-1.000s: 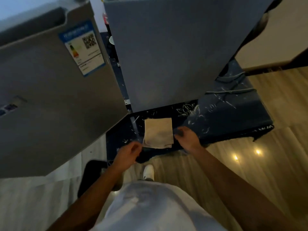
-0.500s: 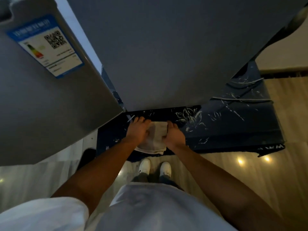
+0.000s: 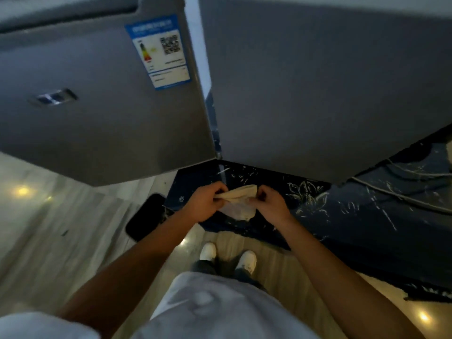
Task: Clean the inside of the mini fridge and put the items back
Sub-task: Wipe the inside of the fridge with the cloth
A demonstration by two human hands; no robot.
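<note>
Left hand (image 3: 204,203) and right hand (image 3: 270,204) each pinch an end of a folded beige cloth (image 3: 238,195), above a dark blue patterned rug (image 3: 354,216), below a grey fridge (image 3: 305,81).

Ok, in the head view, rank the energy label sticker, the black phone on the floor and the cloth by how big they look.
1. energy label sticker, though it sits nearer the camera
2. black phone and cloth look alike; hands partly hide the cloth

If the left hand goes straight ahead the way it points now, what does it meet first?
Probably the grey fridge body just above the cloth that the left hand pinches; depth is unclear.
</note>
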